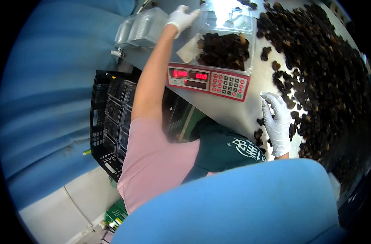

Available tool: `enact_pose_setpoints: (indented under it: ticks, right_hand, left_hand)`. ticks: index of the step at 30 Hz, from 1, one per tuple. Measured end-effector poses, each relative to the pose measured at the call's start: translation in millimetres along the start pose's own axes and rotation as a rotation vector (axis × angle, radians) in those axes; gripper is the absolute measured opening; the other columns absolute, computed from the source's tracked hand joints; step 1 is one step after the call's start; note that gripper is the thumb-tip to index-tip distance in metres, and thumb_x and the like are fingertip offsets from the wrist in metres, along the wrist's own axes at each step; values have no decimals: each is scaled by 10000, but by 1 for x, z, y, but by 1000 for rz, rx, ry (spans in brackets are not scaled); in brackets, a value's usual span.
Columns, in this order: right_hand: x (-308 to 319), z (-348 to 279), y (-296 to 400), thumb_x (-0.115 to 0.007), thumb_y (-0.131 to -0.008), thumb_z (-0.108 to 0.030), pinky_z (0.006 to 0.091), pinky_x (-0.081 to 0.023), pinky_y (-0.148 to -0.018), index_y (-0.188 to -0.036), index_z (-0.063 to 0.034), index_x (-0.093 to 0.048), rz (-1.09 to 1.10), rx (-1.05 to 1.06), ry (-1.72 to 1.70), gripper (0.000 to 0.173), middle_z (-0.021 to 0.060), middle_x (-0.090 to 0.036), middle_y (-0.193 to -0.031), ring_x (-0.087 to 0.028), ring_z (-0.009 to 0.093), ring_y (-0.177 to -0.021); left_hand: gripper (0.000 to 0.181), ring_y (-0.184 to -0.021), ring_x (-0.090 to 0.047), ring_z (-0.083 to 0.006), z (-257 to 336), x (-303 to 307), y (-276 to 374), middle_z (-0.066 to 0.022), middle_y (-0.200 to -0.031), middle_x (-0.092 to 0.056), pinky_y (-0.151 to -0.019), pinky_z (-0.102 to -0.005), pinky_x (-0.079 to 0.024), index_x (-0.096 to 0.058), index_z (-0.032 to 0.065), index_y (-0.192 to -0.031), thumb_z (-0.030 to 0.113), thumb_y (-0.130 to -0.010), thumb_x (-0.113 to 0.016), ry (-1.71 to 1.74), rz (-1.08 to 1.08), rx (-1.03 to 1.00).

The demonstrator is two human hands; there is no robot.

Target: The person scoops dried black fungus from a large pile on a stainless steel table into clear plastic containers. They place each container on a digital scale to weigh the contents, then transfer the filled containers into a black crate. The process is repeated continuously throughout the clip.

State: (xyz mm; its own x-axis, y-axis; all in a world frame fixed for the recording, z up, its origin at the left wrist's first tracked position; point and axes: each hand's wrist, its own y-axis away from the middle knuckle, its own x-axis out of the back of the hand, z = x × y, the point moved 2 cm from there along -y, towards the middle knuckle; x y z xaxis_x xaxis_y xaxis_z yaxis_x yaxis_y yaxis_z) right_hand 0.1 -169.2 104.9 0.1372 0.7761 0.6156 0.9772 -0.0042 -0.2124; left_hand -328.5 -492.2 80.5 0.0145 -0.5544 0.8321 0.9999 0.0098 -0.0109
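A clear plastic clamshell box (250,58) lies with its lid spread on a red-framed electronic scale (173,82), whose display is lit. Dark brown pieces, seemingly wood ear mushrooms (223,50), fill its near half. A pale flat packet (189,48) sits against the box's left side. My left hand (183,19), in a white glove, is at the lid's left edge with fingers apart; I cannot tell whether it touches. My right hand (276,122), also gloved, hovers over scattered pieces below the scale, its thumb and forefinger slightly parted and nothing visible between them.
Nested clear boxes (147,27) stand left of my left hand. A large heap of the dark pieces (322,70) covers the right of the table (216,111). Lower left, a black crate (95,122) holds several filled boxes. Blue fabric (222,204) fills the bottom foreground.
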Motion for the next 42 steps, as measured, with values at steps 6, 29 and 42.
enact_pose_setpoints:
  ticks: [6,29,42]
  right_hand:
    - [-13,-10,-43,-650,-955,-12,315,-537,-836,-1180,-62,-710,-64,-19,-91,239,103,-710,-1066,-695,234,-936]
    - [-77,13,-82,-591,-925,61,220,-439,-637,-1135,-56,-572,-226,-300,-1075,241,33,-623,-960,-585,100,-764]
    - [-141,-177,-48,-614,-988,39,294,-482,-1022,-1449,-19,-483,-726,-63,-901,483,99,-644,-1243,-618,143,-1109]
  left_hand:
    - [544,-1029,-695,-192,-10,-20,-11,-144,-1148,-734,-962,-336,-534,-507,3,-1455,199,-975,-671,800,-45,-130]
    - [329,-773,-547,-60,23,16,228,11,-874,-563,-735,-245,-479,-482,66,-1236,-108,-957,-486,1032,283,-125]
    - [559,-1020,-642,-200,-46,129,315,-56,-1221,-617,-845,-360,-558,-457,118,-1430,119,-939,-724,1652,799,158]
